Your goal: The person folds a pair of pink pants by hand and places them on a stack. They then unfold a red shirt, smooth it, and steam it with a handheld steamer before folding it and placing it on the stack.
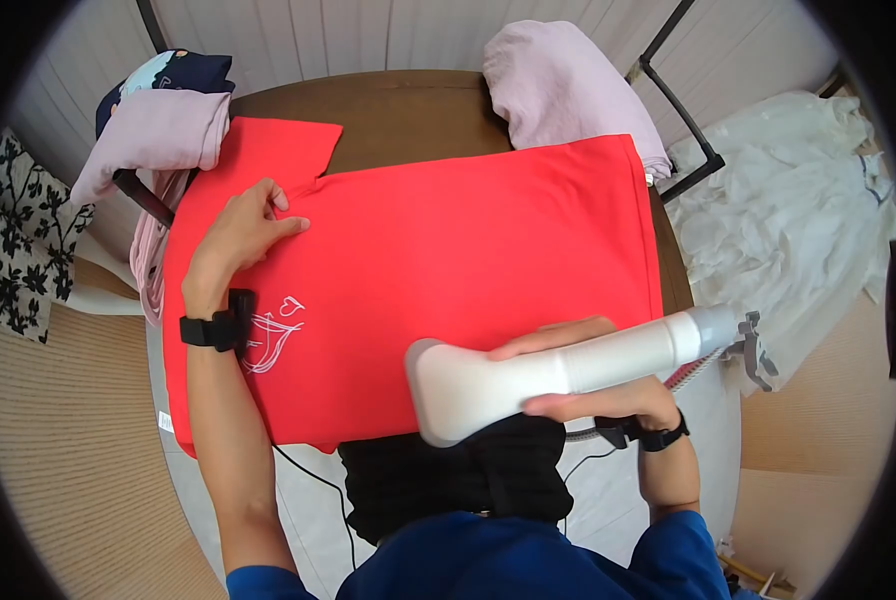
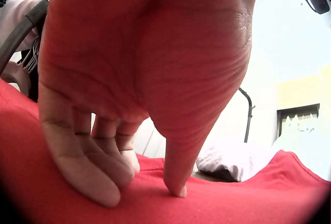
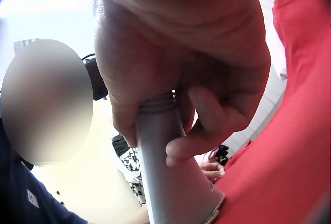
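Observation:
A red T-shirt with a white line print lies spread over the brown board, its surface mostly flat. On its left part rests my left hand, fingers bent loosely and thumb apart; in the left wrist view, the fingertips touch the cloth. My right hand grips the handle of a white garment steamer, thumb on one side and fingers round the other. The steamer's wide head points left, over the shirt's near edge. In the right wrist view, the steamer body slants down beside the red cloth.
Folded pink cloths lie at the back left and back right of the brown board. Dark metal frame bars rise at both sides. A white ruffled garment hangs at right. A hose runs from the steamer's handle end.

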Demonstrator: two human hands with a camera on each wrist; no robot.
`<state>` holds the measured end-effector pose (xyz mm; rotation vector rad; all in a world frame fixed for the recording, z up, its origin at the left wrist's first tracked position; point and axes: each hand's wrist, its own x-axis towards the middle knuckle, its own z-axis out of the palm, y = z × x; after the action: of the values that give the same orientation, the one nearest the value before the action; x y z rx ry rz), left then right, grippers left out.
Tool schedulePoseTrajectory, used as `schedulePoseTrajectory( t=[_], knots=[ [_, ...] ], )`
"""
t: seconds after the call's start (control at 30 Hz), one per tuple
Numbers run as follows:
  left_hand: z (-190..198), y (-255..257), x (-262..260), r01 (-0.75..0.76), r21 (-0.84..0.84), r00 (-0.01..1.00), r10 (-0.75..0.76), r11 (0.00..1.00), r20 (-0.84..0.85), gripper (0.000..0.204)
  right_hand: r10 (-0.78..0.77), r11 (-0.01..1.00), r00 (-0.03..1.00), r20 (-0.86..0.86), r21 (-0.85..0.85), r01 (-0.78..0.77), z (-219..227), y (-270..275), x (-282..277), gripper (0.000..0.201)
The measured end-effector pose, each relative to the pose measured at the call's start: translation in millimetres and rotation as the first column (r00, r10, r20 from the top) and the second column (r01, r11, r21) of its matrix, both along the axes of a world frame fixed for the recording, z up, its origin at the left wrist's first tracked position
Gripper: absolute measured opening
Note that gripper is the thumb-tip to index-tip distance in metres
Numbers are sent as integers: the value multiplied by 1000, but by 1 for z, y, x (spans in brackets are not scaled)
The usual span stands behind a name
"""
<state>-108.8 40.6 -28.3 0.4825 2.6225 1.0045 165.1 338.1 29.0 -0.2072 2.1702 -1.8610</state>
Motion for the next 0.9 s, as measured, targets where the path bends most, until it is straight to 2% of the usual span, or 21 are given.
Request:
schedulePoseTrajectory(
  t=[0.07, 0.17, 0.33, 0.5, 0.73, 0.83, 0.9],
  knots=[
    [-2, 0, -1, 0, -7, 1000, 0, 1000, -4, 38, -63, 992, 997, 48, 109, 58, 8, 19, 11, 49],
    [-1, 0, -2, -3, -12, 1000, 3, 1000, -4, 38, -139, 974, 990, 35, 183, 131, 11, 48, 33, 49],
    [-1, 0, -2, 4, 4, 1000, -4, 1000, 0, 37, -244, 945, 970, 10, 227, 235, 21, 84, 62, 51],
    [2, 1, 0, -8, -3, 1000, 8, 1000, 9, 35, -346, 887, 935, 80, 353, 298, 34, 107, 80, 52],
    [3, -1, -3, 4, -33, 1000, -4, 999, 22, 32, -391, 873, 916, 93, 352, 337, 36, 108, 80, 55],
    [12, -3, 3, 37, -75, 999, -34, 997, 32, 35, -346, 892, 938, 6, 313, 327, 30, 103, 72, 60],
    [24, -4, 13, 146, -189, 981, -167, 971, -103, 45, -475, 859, 880, -16, 207, 467, 21, 102, 67, 70]
  ],
)
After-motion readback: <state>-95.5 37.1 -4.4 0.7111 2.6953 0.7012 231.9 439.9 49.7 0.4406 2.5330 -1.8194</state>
